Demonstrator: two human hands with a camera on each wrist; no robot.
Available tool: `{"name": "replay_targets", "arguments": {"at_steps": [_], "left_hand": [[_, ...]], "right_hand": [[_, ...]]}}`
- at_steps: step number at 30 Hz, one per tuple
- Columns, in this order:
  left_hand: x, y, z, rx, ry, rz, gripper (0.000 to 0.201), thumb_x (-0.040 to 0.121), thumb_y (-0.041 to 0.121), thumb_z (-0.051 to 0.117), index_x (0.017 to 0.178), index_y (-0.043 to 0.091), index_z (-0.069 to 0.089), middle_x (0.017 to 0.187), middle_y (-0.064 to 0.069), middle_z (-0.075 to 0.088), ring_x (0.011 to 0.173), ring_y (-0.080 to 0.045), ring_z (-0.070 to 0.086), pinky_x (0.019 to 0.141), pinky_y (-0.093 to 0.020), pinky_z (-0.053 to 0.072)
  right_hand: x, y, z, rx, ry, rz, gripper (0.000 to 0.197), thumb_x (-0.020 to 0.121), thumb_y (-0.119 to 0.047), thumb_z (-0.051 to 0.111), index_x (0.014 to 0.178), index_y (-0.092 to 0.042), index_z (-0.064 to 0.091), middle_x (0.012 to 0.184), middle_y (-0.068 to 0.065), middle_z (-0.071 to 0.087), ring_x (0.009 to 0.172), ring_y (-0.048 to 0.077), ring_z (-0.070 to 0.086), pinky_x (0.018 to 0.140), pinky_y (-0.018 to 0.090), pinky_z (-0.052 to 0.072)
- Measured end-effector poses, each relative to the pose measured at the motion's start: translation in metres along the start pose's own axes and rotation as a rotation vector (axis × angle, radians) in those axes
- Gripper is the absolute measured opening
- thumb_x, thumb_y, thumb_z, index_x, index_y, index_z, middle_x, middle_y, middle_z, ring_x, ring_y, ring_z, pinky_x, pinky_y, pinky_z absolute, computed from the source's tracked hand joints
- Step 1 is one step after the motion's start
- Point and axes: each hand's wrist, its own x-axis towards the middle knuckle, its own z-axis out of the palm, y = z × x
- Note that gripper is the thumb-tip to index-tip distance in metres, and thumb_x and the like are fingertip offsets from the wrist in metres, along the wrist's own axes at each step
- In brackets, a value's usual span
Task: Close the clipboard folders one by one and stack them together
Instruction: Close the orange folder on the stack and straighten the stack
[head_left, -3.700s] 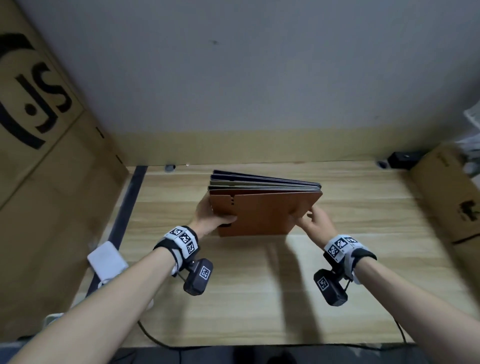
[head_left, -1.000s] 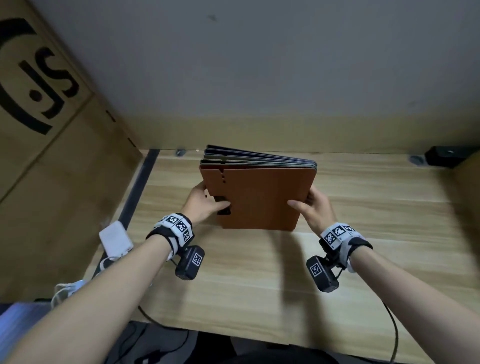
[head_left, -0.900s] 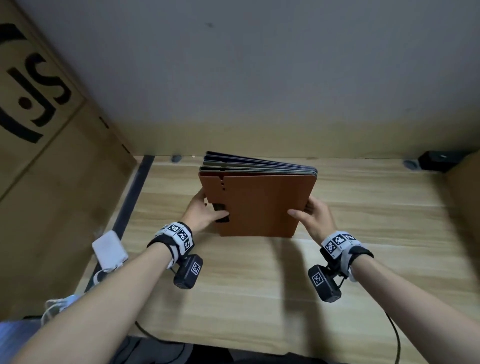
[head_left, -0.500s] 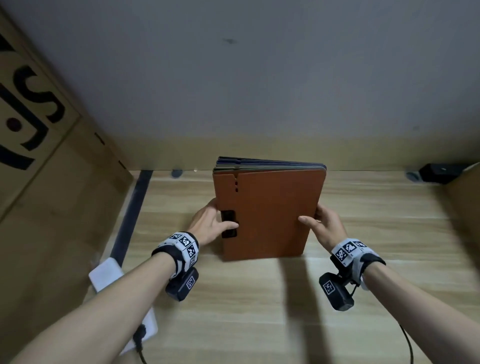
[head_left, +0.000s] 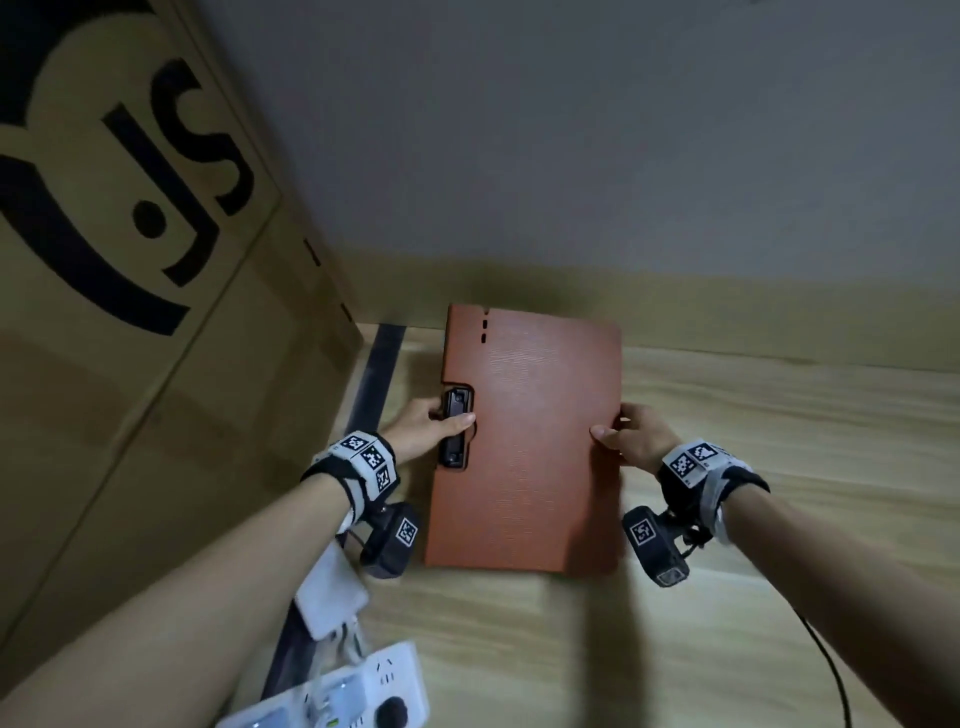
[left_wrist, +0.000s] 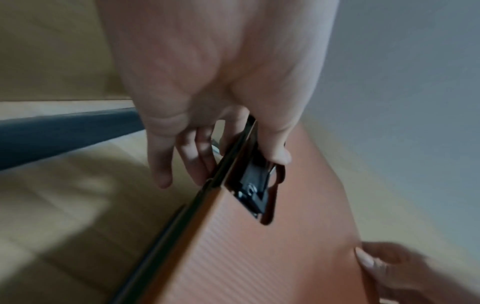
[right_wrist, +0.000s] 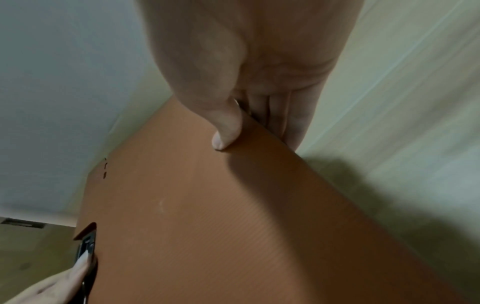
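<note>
I think I am almost done. All the folders look closed and sit in one stack (head_left: 524, 441), with the brown one facing me. It is in the middle of the wooden table (head_left: 779, 426), at 12 o'clock from me. My left hand (head_left: 426, 428) grips the stack's edge at 9 o'clock, thumb on the black clip (head_left: 456, 434). My right hand (head_left: 636, 436) pinches the edge at 3 o'clock. What is left is letting go. Half a second ago the stack stood up on its edge; now it has tipped toward flat.

The brown folder (head_left: 530, 441) probably hides the other folders; the power strip (head_left: 343, 696) is cropped.
</note>
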Motion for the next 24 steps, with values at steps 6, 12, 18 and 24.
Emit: {"name": "replay_targets", "arguments": {"at_steps": [6, 12, 18, 24], "left_hand": [[0.031, -0.039, -0.034, -0.174, 0.120, -0.095, 0.066, 0.085, 0.049, 0.067, 0.137, 0.012, 0.053, 0.138, -0.003, 0.057, 0.127, -0.020, 0.053, 0.110, -0.039, 0.040], [0.059, -0.066, -0.045, -0.350, 0.276, -0.118, 0.088, 0.072, 0.059, 0.071, 0.142, 0.010, 0.050, 0.143, -0.010, 0.055, 0.129, -0.025, 0.053, 0.111, -0.045, 0.042], [0.055, -0.063, -0.044, -0.244, 0.383, -0.096, 0.043, 0.092, 0.034, 0.064, 0.122, 0.004, 0.065, 0.111, -0.007, 0.068, 0.107, -0.024, 0.063, 0.091, -0.030, 0.050], [0.055, -0.070, -0.040, -0.148, 0.429, -0.073, 0.052, 0.092, 0.040, 0.060, 0.131, 0.006, 0.060, 0.128, -0.006, 0.064, 0.117, -0.026, 0.060, 0.097, -0.034, 0.049]], "right_hand": [[0.040, -0.021, 0.073, -0.091, 0.126, 0.070, 0.038, 0.087, -0.021, 0.068, 0.120, -0.006, 0.056, 0.113, 0.013, 0.065, 0.106, 0.032, 0.062, 0.098, 0.043, 0.049], [0.053, -0.045, 0.108, -0.176, 0.155, 0.156, 0.031, 0.081, -0.029, 0.073, 0.101, -0.007, 0.063, 0.103, 0.013, 0.068, 0.096, 0.031, 0.064, 0.081, 0.033, 0.051], [0.048, -0.050, 0.118, -0.314, 0.232, 0.162, 0.046, 0.079, -0.044, 0.070, 0.108, -0.008, 0.063, 0.117, 0.016, 0.056, 0.106, 0.037, 0.057, 0.095, 0.042, 0.049], [0.049, -0.035, 0.120, -0.174, 0.226, 0.123, 0.035, 0.055, -0.038, 0.071, 0.083, -0.018, 0.063, 0.103, 0.016, 0.063, 0.087, 0.033, 0.063, 0.084, 0.044, 0.056]]}}
